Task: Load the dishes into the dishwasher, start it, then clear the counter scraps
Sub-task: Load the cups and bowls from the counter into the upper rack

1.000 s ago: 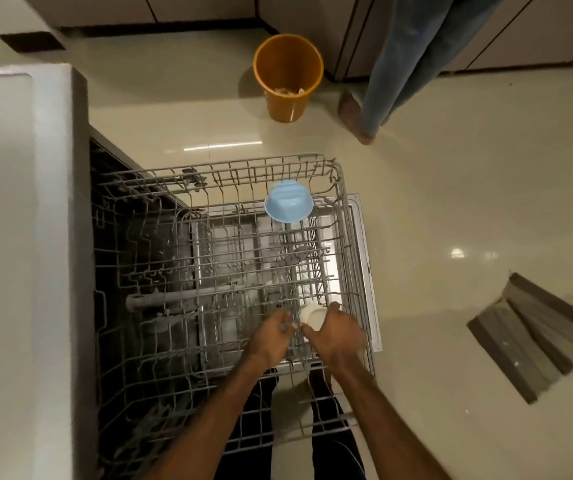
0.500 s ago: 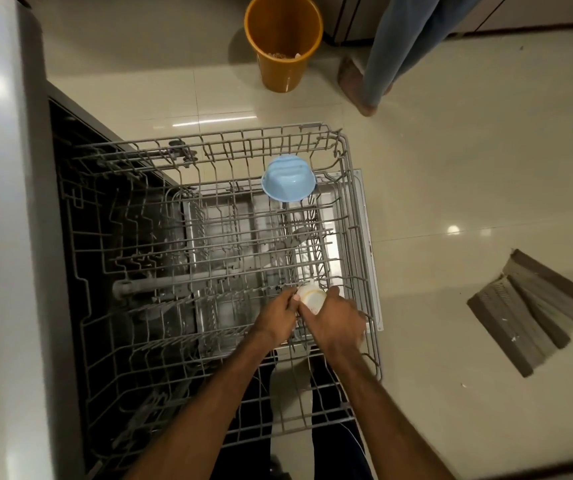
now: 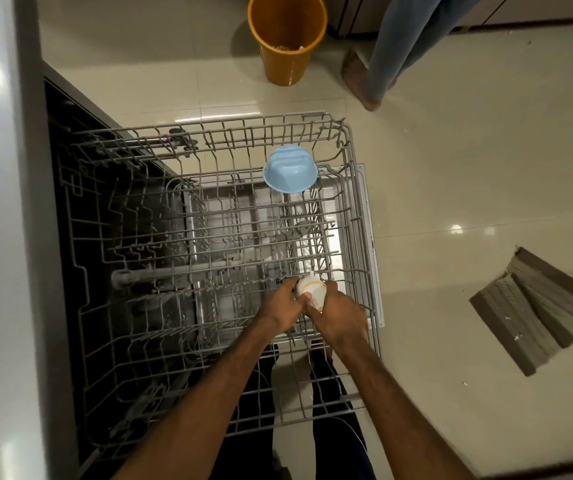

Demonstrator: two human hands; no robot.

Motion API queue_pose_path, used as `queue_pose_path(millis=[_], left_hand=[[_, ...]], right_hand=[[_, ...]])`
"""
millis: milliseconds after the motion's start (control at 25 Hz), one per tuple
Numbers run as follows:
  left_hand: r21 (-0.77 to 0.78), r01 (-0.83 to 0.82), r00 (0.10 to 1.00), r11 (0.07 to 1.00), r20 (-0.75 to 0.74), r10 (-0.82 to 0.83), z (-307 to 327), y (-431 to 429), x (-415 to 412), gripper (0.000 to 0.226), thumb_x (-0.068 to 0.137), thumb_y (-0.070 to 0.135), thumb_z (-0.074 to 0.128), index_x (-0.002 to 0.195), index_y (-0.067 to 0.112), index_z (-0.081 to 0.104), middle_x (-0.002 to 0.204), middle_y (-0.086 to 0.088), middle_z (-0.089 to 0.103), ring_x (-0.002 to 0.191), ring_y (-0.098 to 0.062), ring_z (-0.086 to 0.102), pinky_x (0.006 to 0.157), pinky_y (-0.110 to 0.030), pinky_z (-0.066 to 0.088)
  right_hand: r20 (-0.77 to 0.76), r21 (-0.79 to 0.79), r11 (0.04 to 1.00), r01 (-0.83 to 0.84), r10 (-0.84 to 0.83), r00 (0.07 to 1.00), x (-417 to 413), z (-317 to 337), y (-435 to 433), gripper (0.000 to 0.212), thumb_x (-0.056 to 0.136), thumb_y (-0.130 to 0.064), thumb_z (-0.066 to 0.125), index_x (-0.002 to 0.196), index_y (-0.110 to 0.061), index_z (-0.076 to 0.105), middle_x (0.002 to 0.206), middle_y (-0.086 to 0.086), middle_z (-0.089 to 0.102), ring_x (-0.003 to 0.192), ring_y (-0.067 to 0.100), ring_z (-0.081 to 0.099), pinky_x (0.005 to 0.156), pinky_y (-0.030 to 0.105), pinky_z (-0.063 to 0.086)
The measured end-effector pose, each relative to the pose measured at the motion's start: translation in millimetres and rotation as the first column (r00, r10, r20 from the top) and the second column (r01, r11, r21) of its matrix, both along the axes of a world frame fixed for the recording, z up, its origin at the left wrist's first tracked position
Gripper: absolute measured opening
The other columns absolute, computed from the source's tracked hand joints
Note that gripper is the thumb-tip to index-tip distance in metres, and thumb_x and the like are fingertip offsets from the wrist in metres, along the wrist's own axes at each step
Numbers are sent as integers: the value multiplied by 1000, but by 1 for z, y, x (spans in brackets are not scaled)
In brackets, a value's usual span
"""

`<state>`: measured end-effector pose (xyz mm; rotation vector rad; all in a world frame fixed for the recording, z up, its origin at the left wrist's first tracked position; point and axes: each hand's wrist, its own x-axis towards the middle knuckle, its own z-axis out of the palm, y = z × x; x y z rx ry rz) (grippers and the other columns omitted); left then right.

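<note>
Right hand (image 3: pixel 340 317) is gripping the white cup (image 3: pixel 311 289), left hand (image 3: pixel 280 308) pinching its other side. I'm seating it on the rack (image 3: pixel 354 202) tines just below frame centre, apparently mouth-down (for draining, I'd guess). Blue bowl (image 3: pixel 290 173) is sitting inverted at upper centre.

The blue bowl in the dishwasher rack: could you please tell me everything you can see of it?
The blue bowl is pale blue and looks like plastic, with a round rim and a raised, ridged foot. It lies upside down, foot up and somewhat tilted, at the far right of the pulled-out wire rack, resting on its wires. Nothing else touches it.
</note>
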<state>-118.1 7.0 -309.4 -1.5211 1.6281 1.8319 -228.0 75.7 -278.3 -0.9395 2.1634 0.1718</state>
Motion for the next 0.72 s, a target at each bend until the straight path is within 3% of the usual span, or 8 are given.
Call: queue_pose_path(millis=[320,440,720], left_hand=[[-48,113,993,992,26,-112,-3,0,1,48,104,34,46,149,21,39,138,-7,58,120,-26,58,102,-40,47],[-50,87,996,995,9,-86,-3,1,2,48,103,32,48,149,18,40,139,-8,58,123,-25,56,102,-35,46],[-68,60,995,996,-70,-65,-2,2,4,46,104,29,48,147,14,42,140,-8,57,122,-18,55,95,-24,39]], right_hand=[[47,-59,998,16,-14,999,-2,2,9,68,86,-45,71,139,-20,39,122,2,65,112,24,60,92,39,49],[49,-79,996,30,-26,998,-6,-1,14,58,87,-44,70,135,-21,46,119,1,67,108,23,62,89,36,50],[-54,-139,989,-53,46,998,-4,-3,22,59,91,-52,61,138,-20,46,121,-3,67,109,20,63,98,36,46]])
